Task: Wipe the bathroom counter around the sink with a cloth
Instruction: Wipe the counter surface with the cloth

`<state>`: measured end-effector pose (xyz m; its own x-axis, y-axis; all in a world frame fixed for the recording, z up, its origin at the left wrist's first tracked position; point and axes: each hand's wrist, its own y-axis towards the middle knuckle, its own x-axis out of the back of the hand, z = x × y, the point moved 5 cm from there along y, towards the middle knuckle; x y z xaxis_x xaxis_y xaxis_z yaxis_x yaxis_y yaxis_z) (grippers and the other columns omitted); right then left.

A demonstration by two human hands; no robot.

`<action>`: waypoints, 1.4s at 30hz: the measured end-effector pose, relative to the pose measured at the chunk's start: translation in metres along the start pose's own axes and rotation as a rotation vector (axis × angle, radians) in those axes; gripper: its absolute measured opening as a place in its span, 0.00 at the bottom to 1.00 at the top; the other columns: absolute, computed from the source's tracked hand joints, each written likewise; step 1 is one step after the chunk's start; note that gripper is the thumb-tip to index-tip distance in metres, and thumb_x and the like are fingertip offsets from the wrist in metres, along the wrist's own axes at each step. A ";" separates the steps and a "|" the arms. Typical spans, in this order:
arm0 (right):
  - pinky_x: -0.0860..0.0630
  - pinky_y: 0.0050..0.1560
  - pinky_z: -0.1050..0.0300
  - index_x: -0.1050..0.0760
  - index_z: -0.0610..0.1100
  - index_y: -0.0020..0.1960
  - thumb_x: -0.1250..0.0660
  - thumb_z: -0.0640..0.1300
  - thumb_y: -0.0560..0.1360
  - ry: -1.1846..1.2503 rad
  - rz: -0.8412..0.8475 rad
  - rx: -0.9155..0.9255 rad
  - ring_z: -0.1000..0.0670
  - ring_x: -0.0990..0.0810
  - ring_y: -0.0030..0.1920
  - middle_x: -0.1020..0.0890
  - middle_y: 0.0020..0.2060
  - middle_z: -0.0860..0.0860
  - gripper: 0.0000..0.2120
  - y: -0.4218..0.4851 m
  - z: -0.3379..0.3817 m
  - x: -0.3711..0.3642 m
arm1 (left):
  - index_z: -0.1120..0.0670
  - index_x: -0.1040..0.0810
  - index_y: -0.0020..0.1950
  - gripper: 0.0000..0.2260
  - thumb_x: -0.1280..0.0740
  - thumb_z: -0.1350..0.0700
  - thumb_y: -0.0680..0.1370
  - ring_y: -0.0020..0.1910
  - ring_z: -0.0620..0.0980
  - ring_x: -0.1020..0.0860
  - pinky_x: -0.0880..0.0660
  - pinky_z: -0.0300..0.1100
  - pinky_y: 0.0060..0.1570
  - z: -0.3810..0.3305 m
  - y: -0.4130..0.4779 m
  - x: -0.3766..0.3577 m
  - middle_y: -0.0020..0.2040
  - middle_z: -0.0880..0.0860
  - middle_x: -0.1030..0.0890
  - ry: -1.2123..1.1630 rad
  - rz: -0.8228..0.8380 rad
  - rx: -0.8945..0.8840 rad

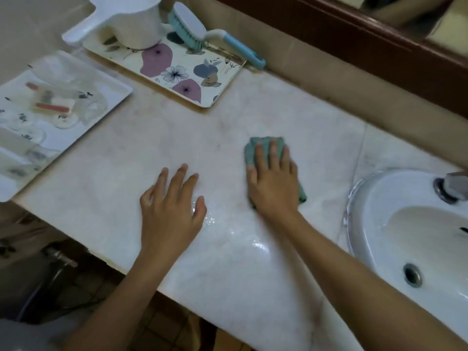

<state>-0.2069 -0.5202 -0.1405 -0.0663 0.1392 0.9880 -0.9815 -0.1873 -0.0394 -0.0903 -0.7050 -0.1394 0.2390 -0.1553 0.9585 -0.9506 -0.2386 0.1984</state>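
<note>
A pale marble counter (157, 148) runs from the left to a white sink (374, 198) at the right. My right hand (273, 183) lies flat on a folded teal cloth (253, 150), pressing it onto the counter left of the sink. Most of the cloth is hidden under the palm; its edges show past the fingertips and by the wrist. My left hand (172, 211) rests palm down on the bare counter to the left, fingers spread, holding nothing. A wet shine shows on the counter near both wrists.
A floral tray (192, 79) at the back carries a white jug (134, 21) and a blue scrub brush (192, 26). A white tray (83, 117) with clear glassware sits at the left. The tap base (445, 188) is at the sink's far rim. A brown mirror frame (354, 29) runs along the wall.
</note>
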 end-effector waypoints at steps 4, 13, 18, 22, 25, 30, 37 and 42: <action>0.49 0.75 0.48 0.53 0.53 0.79 0.52 0.57 0.81 -0.007 0.112 0.469 0.46 0.57 0.78 0.53 0.79 0.50 0.28 -0.148 0.005 0.009 | 0.50 0.28 0.71 0.23 0.44 0.45 0.78 0.75 0.56 0.37 0.36 0.53 0.62 0.004 -0.001 -0.001 0.75 0.50 0.32 -0.021 0.040 0.007; 0.46 0.74 0.44 0.51 0.51 0.79 0.56 0.56 0.80 -0.021 -0.022 -0.112 0.42 0.51 0.77 0.49 0.79 0.47 0.28 0.010 -0.101 0.021 | 0.51 0.28 0.70 0.23 0.44 0.45 0.78 0.76 0.55 0.38 0.37 0.54 0.63 0.001 0.000 0.000 0.75 0.50 0.33 -0.044 0.065 0.021; 0.54 0.75 0.42 0.53 0.47 0.79 0.56 0.56 0.81 0.077 0.000 -0.204 0.39 0.56 0.77 0.53 0.79 0.44 0.29 0.065 -0.022 0.008 | 0.50 0.26 0.68 0.21 0.42 0.46 0.77 0.74 0.55 0.36 0.36 0.55 0.63 0.001 0.002 0.004 0.74 0.50 0.31 -0.130 0.044 0.038; 0.53 0.75 0.43 0.53 0.51 0.79 0.54 0.57 0.81 0.084 0.090 0.332 0.43 0.60 0.78 0.55 0.79 0.48 0.28 -0.063 0.073 -0.012 | 0.54 0.23 0.64 0.15 0.34 0.59 0.78 0.70 0.52 0.32 0.33 0.53 0.67 0.021 -0.007 0.029 0.72 0.51 0.30 -0.509 -0.080 0.165; 0.51 0.75 0.47 0.52 0.54 0.79 0.51 0.58 0.81 0.026 0.193 0.722 0.45 0.59 0.78 0.53 0.79 0.51 0.28 -0.146 0.058 -0.002 | 0.55 0.21 0.61 0.14 0.35 0.58 0.76 0.66 0.56 0.30 0.32 0.54 0.63 0.057 -0.027 0.048 0.69 0.53 0.27 -0.406 -0.190 0.200; 0.41 0.72 0.47 0.50 0.56 0.78 0.55 0.60 0.80 -0.078 0.108 0.628 0.48 0.53 0.78 0.50 0.79 0.53 0.27 -0.040 0.008 0.008 | 0.54 0.24 0.65 0.20 0.43 0.49 0.76 0.70 0.58 0.33 0.38 0.60 0.63 0.118 -0.050 0.040 0.71 0.54 0.28 -0.193 -0.167 0.349; 0.53 0.75 0.42 0.54 0.47 0.79 0.57 0.57 0.81 0.041 0.022 0.154 0.39 0.57 0.77 0.53 0.78 0.43 0.29 0.040 0.148 -0.018 | 0.50 0.27 0.66 0.18 0.45 0.51 0.79 0.72 0.53 0.37 0.39 0.56 0.62 0.123 -0.052 0.026 0.72 0.49 0.31 -0.243 -0.179 0.453; 0.49 0.75 0.45 0.51 0.52 0.79 0.53 0.57 0.81 0.006 0.186 0.877 0.44 0.57 0.78 0.53 0.79 0.49 0.28 -0.149 0.166 -0.016 | 0.49 0.28 0.66 0.17 0.48 0.52 0.80 0.73 0.50 0.39 0.39 0.57 0.67 0.128 -0.054 0.025 0.73 0.46 0.32 -0.337 -0.205 0.441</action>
<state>-0.0302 -0.6559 -0.1261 -0.2140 0.0375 0.9761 -0.4647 -0.8829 -0.0680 -0.0073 -0.8187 -0.1521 0.5274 -0.3423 0.7776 -0.7233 -0.6610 0.1996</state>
